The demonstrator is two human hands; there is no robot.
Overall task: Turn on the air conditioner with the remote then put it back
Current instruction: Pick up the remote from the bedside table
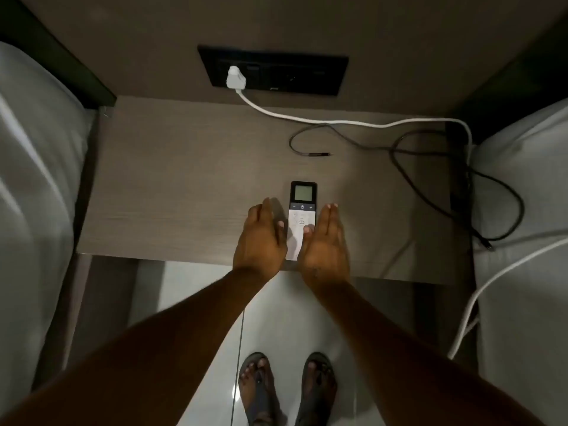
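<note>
The air conditioner remote (pixel 302 207), black at its screen end and white at its button end, lies flat on the wooden bedside table (pixel 172 192) near the front edge. My left hand (pixel 261 238) hovers just left of it, fingers straight and apart from it. My right hand (pixel 324 241) is at its right side, with the thumb resting on the white button area. Neither hand is closed around the remote. Its near end is partly hidden between my hands.
A black socket panel (pixel 273 70) on the wall holds a white plug (pixel 236 77); its white cable (pixel 338 120) and a dark cable (pixel 430 155) run across the table's right half. Beds with white linen (pixel 33 179) flank the table. My sandalled feet (pixel 287 388) stand on the tiled floor.
</note>
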